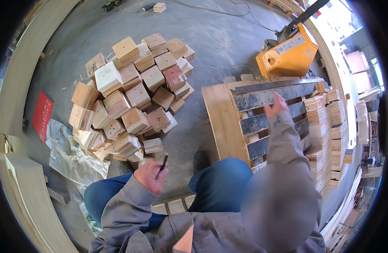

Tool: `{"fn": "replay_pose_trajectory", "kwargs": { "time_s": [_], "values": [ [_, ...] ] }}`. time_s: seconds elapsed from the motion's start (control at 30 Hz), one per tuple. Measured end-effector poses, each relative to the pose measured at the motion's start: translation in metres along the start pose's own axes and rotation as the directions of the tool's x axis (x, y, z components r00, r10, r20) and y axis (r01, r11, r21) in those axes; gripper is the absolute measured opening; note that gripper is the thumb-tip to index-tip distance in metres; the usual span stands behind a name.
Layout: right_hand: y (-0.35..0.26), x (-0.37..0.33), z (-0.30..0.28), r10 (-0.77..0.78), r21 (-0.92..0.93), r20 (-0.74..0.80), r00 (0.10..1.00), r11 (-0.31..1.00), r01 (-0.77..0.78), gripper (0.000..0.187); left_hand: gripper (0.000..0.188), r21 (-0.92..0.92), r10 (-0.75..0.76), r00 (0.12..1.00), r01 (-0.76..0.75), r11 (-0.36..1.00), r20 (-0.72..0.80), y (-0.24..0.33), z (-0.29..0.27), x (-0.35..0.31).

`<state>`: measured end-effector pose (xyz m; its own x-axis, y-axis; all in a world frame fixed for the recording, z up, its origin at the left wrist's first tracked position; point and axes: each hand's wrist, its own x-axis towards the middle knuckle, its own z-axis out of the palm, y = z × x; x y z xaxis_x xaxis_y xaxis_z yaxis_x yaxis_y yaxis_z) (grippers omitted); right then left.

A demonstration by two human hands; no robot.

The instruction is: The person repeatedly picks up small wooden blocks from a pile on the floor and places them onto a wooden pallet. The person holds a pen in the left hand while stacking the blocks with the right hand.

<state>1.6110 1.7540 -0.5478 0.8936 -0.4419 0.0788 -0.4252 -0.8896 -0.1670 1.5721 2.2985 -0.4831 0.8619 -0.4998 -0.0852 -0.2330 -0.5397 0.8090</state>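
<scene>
My left hand, above my left knee, is closed around a thin dark pen that points up from the fingers. Just beyond it lies a large heap of stacked square wooden blocks, several with small dark marks on top. My right hand reaches out over the dark-slatted pallet, thumb and fingers apart, with nothing seen in it. Along the pallet's right side stand neat columns of wooden blocks. A round blurred patch covers part of my right arm.
A yellow pallet jack stands behind the pallet. Clear plastic sheeting and a red sign lie to the left. Long stacked boards border the left side. A cable crosses the far floor. A wood piece is at my lap.
</scene>
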Motion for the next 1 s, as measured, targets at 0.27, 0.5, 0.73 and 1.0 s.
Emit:
{"fn": "replay_pose_trajectory", "kwargs": {
  "time_s": [0.27,0.5,0.73,1.0],
  "values": [
    [-0.265,0.050,0.079,-0.238,0.183,0.252,0.938,0.964,0.195,0.103,0.026,-0.106,0.172,0.976,-0.187,0.977,-0.131,0.009,-0.026,-0.014],
    [-0.357,0.048,0.135,-0.013,0.092,0.367,0.930,0.996,-0.022,0.106,0.023,-0.208,0.171,0.972,-0.202,0.957,-0.159,0.005,-0.046,-0.025],
    [-0.371,0.054,0.180,0.056,0.193,0.306,0.950,0.974,-0.119,0.103,0.024,-0.255,0.107,0.977,-0.153,0.955,-0.185,0.001,-0.065,-0.029],
    [-0.336,0.058,0.165,-0.058,0.322,0.231,0.971,0.946,-0.020,0.089,0.016,-0.240,0.073,0.988,-0.104,0.965,-0.133,0.006,-0.055,-0.035]
  ]
}}
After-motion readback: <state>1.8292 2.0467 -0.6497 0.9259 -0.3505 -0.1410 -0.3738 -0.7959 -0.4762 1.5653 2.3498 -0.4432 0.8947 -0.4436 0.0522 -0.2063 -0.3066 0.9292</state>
